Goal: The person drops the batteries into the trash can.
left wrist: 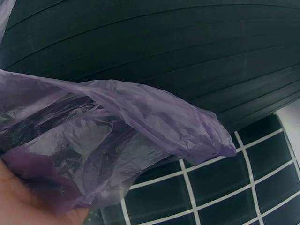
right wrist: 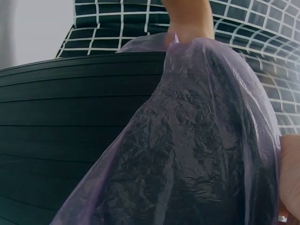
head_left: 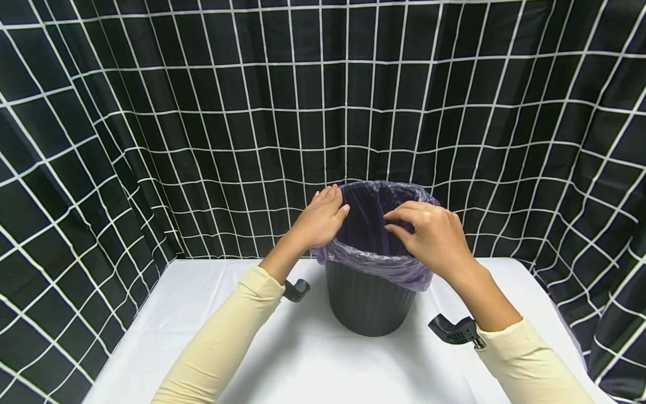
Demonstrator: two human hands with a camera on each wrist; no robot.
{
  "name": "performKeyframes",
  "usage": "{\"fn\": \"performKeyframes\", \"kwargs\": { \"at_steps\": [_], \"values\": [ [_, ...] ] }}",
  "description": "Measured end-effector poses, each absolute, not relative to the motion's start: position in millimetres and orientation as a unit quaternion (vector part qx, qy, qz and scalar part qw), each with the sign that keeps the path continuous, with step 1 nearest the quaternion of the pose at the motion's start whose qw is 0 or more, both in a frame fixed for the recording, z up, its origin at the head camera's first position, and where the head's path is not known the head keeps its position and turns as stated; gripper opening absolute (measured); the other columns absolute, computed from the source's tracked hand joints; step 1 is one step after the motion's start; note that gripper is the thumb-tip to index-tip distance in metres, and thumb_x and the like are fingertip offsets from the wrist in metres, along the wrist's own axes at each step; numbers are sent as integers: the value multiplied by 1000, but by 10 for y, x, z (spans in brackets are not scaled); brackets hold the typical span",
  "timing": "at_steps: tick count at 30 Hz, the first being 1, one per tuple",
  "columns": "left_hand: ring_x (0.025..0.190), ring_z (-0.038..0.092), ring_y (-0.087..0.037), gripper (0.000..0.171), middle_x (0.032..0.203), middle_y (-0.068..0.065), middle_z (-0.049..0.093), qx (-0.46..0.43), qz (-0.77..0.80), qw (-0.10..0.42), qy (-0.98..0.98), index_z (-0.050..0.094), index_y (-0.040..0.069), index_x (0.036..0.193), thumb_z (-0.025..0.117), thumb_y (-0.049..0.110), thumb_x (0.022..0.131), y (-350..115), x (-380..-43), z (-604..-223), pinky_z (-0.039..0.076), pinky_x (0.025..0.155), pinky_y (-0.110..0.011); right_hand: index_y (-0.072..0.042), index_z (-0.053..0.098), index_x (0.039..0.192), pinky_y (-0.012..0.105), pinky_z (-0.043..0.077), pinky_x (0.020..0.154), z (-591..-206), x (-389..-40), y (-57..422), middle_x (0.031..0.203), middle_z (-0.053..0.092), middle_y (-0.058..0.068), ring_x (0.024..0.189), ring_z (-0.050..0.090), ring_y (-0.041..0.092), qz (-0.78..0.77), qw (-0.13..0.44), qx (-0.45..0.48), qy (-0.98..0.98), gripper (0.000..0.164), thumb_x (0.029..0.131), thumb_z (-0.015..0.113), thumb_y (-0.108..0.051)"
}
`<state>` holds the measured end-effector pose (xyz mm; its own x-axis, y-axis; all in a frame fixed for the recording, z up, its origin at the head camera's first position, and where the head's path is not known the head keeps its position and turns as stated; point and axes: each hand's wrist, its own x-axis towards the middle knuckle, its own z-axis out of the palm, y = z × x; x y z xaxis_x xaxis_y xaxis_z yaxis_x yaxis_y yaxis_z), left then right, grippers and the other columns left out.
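A dark grey ribbed trash can (head_left: 370, 303) stands upright, lined with a thin purple trash bag (head_left: 383, 264) folded over its rim. My left hand (head_left: 321, 219) rests on the left rim over the bag, fingers stretched out. In the left wrist view, loose bag film (left wrist: 159, 117) hangs beside the can wall and the left hand (left wrist: 28, 201) shows at the corner. At the right rim my right hand (head_left: 429, 235) reaches over, its thumb and bent fingers apart above the opening with nothing visible between them. In the right wrist view, the bag (right wrist: 187, 140) drapes down the ribbed side.
The can stands on a white-covered table (head_left: 202, 314). Black curtains (head_left: 282, 112) with a white grid surround its back and sides. Black wrist mounts (head_left: 454, 330) stick out from both pale yellow sleeves (head_left: 222, 336).
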<state>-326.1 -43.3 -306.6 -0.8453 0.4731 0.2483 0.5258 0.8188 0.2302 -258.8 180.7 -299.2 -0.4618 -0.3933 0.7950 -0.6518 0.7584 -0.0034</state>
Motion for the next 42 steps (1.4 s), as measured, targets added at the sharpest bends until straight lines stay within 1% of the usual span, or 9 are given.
{"fn": "performKeyframes", "kwargs": {
  "at_steps": [10, 15, 19, 23, 27, 31, 35, 38, 42],
  "values": [
    [144, 12, -20, 57, 154, -12, 22, -259, -265, 118, -921, 24, -1, 147, 27, 34, 103, -399, -3303, -3101, 1, 116, -27, -16, 76, 87, 34, 50, 52, -3001, -2601, 1857, 85, 71, -4, 71, 66, 15, 158, 424, 308, -837, 13, 76, 79, -19],
    [142, 20, -18, 54, 152, -10, 28, -256, -389, 127, -876, 28, 1, 146, 30, 33, 103, -399, -3314, -3118, 10, 116, -28, -16, 76, 87, 33, 48, 49, -3001, -2599, 1881, 84, 70, -5, 69, 65, 15, 160, 428, 305, -836, 11, 77, 78, -20],
    [140, 24, -16, 53, 152, -6, 29, -244, -497, 103, -826, 30, 3, 146, 28, 33, 103, -430, -3316, -3103, 17, 114, -27, -17, 76, 86, 31, 45, 46, -3014, -2586, 1880, 84, 70, -6, 66, 64, 13, 160, 428, 303, -836, 10, 78, 76, -22],
    [139, 27, -16, 55, 151, -8, 32, -238, -560, 94, -788, 32, 3, 146, 24, 37, 103, -517, -3291, -3053, 19, 113, -24, -16, 76, 86, 32, 46, 46, -3000, -2567, 1886, 83, 70, -6, 68, 65, 14, 162, 432, 304, -833, 9, 80, 74, -23],
    [139, 28, -17, 58, 148, -12, 36, -240, -565, 102, -783, 32, 2, 145, 20, 40, 103, -665, -3253, -3002, 19, 114, -25, -15, 76, 88, 33, 46, 47, -2950, -2534, 1918, 83, 70, -4, 70, 64, 15, 166, 442, 300, -829, 11, 82, 72, -23],
    [140, 24, -14, 59, 151, -8, 30, -240, -539, 112, -800, 29, 5, 147, 19, 42, 103, -863, -3246, -2986, 17, 114, -26, -15, 75, 92, 35, 48, 51, -2896, -2499, 1987, 85, 71, -1, 74, 65, 17, 163, 444, 283, -834, 14, 84, 69, -25],
    [140, 23, -13, 60, 153, -3, 27, -233, -482, 132, -834, 27, 8, 148, 20, 46, 102, -1088, -3228, -2998, 17, 114, -27, -15, 73, 99, 40, 52, 57, -2870, -2480, 2114, 94, 70, 2, 88, 67, 21, 140, 439, 258, -850, 22, 86, 67, -31],
    [140, 24, -14, 61, 153, -3, 28, -227, -431, 153, -860, 28, 8, 148, 22, 46, 102, -1261, -3210, -3024, 18, 115, -29, -13, 70, 108, 45, 53, 61, -2857, -2463, 2232, 102, 69, 6, 96, 65, 25, 122, 428, 241, -862, 30, 87, 65, -34],
    [141, 20, -20, 62, 154, -4, 24, -201, -362, 168, -895, 26, 11, 149, 23, 50, 101, -1501, -3191, -3103, 18, 115, -40, -13, 64, 120, 51, 52, 66, -2854, -2423, 2396, 115, 65, 9, 107, 59, 30, 114, 404, 212, -883, 39, 89, 63, -36]
  ]
}}
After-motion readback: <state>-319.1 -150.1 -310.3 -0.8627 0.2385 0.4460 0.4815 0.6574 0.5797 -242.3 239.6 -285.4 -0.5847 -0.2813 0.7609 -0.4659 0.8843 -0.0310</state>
